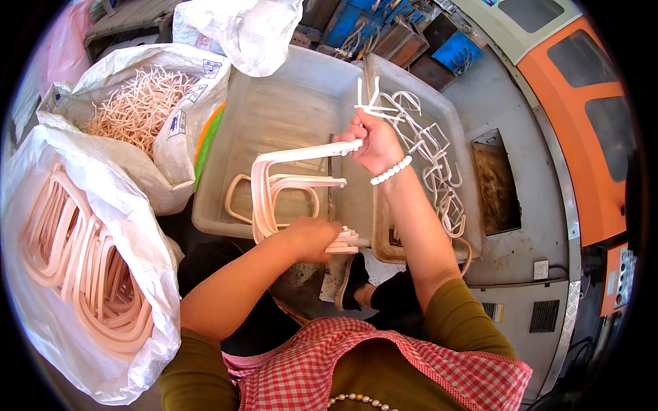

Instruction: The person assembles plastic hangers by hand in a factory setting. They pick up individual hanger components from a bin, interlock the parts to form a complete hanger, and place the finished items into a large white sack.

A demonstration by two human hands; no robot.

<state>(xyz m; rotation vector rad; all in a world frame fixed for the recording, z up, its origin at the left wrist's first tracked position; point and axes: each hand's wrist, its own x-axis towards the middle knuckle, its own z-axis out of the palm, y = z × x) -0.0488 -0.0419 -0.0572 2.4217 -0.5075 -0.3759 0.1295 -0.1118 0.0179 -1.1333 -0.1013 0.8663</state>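
Observation:
My left hand (310, 240) is closed around the lower arm of a small stack of pale pink, U-shaped plastic handles (260, 185). Their upper arm reaches across to my right hand (375, 140), whose palm side it meets. Pinched in the fingertips of that right hand is a thin, branched white plastic sprue (373, 108). Whether the right fingers also grip the handle ends, I cannot tell. Below my hands stands a translucent plastic bin (274, 82), with loose pink handles (236, 205) lying in it.
A second bin (452, 116) on the right holds tangled white sprues (439, 171). Left of me, a white sack (154, 236) bulges with pink handles; behind it another sack (205, 75) holds sprue scraps (140, 109). A grey and orange machine (555, 61) borders the right side.

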